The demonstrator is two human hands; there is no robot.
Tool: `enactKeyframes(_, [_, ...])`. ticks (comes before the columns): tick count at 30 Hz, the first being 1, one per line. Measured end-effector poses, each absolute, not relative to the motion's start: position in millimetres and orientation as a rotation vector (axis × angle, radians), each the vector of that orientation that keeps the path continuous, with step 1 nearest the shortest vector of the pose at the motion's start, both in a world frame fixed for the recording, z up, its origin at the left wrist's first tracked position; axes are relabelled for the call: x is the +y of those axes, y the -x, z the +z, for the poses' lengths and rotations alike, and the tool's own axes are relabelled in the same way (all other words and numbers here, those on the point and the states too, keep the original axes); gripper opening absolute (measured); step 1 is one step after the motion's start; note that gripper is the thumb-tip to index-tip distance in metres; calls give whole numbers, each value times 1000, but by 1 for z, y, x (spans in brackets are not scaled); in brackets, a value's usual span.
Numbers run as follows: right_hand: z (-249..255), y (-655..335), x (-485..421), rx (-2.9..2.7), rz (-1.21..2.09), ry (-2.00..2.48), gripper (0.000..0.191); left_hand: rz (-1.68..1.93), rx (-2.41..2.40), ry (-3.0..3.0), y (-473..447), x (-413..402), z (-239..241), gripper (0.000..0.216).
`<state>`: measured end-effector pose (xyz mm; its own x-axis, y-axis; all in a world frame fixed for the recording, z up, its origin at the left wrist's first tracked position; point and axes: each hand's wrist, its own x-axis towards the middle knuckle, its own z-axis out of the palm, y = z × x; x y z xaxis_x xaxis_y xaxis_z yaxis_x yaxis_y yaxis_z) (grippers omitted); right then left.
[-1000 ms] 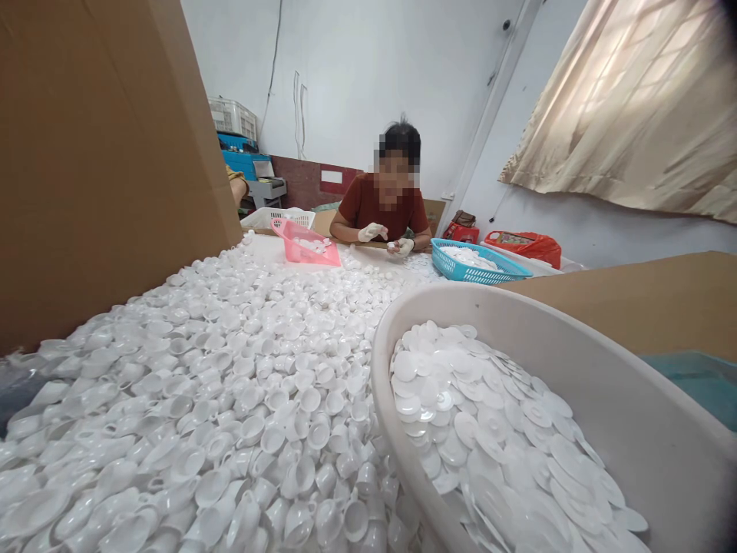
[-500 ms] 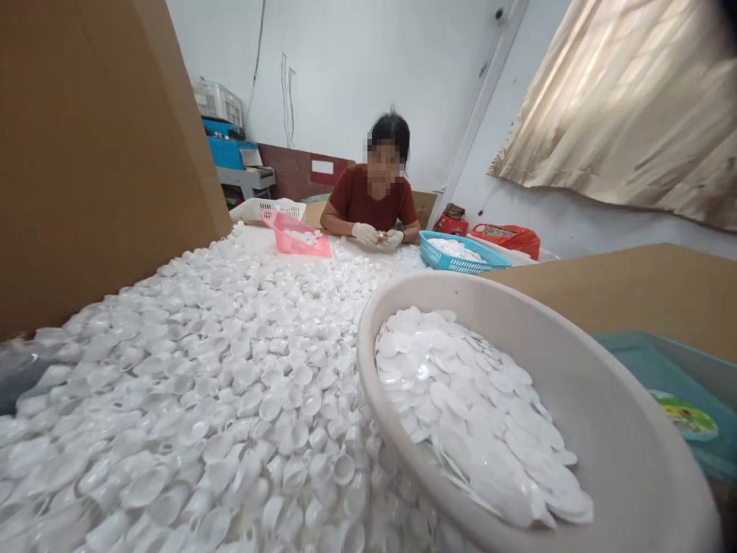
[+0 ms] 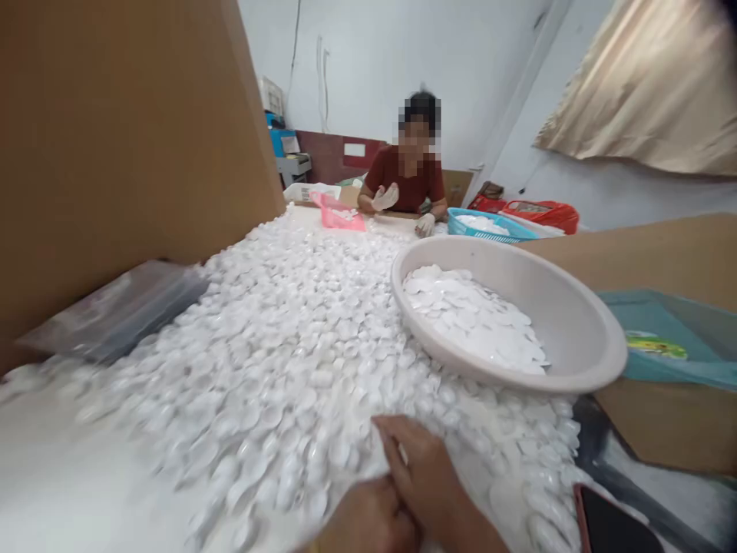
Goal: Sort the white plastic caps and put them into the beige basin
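Note:
At the bottom of the view my two hands meet over a spread of small white plastic cups (image 3: 270, 330). My left hand (image 3: 368, 518) is curled closed, partly cut off by the lower edge. My right hand (image 3: 423, 468) lies against it, its fingers bent and pressed together, pointing left. Whatever they hold, if anything, is hidden. Beyond my right hand a large pale grey basin (image 3: 581, 330) rests on the cups. Thin white plastic discs (image 3: 472, 315) are heaped inside it.
A plastic-wrapped packet (image 3: 127, 307) lies by the tall cardboard (image 3: 132, 153) at left. A phone (image 3: 616, 522) is at lower right. Across the table sits a co-worker (image 3: 406, 184) with gloved hands, between a pink basket (image 3: 342, 219) and a blue basket (image 3: 489, 234).
My hands have come into view at the bottom. The view has tilted down, showing the packet and phone. The co-worker's gloved hands have moved apart, one raised.

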<state>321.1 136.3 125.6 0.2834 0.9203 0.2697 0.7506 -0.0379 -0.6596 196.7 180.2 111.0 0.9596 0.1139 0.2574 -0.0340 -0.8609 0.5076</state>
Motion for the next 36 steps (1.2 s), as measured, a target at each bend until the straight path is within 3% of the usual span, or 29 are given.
enactKeyframes(6, [131, -331, 132, -1392, 185, 1809, 28, 707, 163, -2709, -197, 195, 137, 20])
enactKeyframes(12, [132, -331, 126, -1337, 178, 1804, 28, 1138, 757, -2470, -122, 238, 161, 20])
enactKeyframes(16, [143, -304, 124, -1450, 282, 1768, 29, 854, 1241, -2579, -54, 248, 154, 33])
enactKeyframes(19, [152, -266, 129, -1912, 325, 1682, 36, 424, 1238, -2670, -35, 243, 146, 59])
enactKeyframes(22, [149, -235, 148, -2280, 246, 1643, 50, 182, 1212, -2682, -46, 248, 139, 57])
enactKeyframes(31, [119, -250, 198, -2227, 23, 1842, 40, 159, 1264, -2596, -89, 301, 124, 51])
enactKeyframes(36, [119, -259, 185, -2130, 40, 1860, 38, 538, 1189, -2602, -54, 300, 136, 42])
